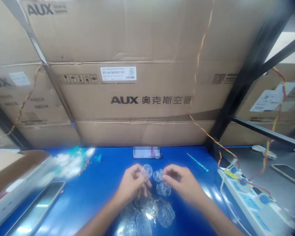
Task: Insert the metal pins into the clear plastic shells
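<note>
Left grip [132,181] pinches clear round plastic disc [147,171]; right grip [178,176] pinches clear irregular plastic piece [157,175] beside disc. Likely light, stiff; hold edges.

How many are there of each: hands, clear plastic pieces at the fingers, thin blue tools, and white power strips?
Hands: 2 (left hand, right hand)
Clear pieces at the hands: 2 (left piece, right piece)
Thin blue tool: 1
White power strip: 1
Total: 6
The heap of clear pieces overlaps too much to count.
</note>
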{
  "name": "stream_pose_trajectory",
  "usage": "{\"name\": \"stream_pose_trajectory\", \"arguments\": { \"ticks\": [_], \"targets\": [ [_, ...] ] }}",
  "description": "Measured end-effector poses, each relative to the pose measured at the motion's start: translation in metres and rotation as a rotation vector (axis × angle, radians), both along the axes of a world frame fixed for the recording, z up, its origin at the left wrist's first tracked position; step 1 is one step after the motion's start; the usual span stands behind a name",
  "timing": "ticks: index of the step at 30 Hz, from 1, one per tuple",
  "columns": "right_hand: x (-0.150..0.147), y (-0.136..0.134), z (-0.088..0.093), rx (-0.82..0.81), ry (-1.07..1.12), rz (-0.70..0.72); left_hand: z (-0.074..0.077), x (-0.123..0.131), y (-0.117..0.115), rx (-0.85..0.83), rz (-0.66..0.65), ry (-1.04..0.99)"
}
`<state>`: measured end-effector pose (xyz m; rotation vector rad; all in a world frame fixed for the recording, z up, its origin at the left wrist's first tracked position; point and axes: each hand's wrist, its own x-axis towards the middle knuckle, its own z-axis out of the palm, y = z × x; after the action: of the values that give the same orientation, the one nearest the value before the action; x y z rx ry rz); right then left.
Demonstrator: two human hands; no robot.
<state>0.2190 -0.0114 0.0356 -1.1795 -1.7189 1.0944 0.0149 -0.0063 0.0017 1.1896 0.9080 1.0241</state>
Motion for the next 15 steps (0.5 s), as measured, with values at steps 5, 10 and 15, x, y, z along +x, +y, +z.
{"name": "stream_pose_trajectory", "arguments": {
  "ticks": [5,10,15],
  "targets": [
    [-0.016,-0.005,-0.007,-0.155,0.279,-0.064,-0.001,0.006,-0.008,-0.039,-0.098,-0.082],
    [-0.025,-0.008,-0.011,-0.193,0.38,-0.072,0.0,0.012,-0.014,-0.036,-0.112,-0.063],
    [-0.031,-0.017,-0.013,-0.11,0.301,-0.165,0.0,0.017,-0.019,0.042,-0.074,0.101]
  ]
}}
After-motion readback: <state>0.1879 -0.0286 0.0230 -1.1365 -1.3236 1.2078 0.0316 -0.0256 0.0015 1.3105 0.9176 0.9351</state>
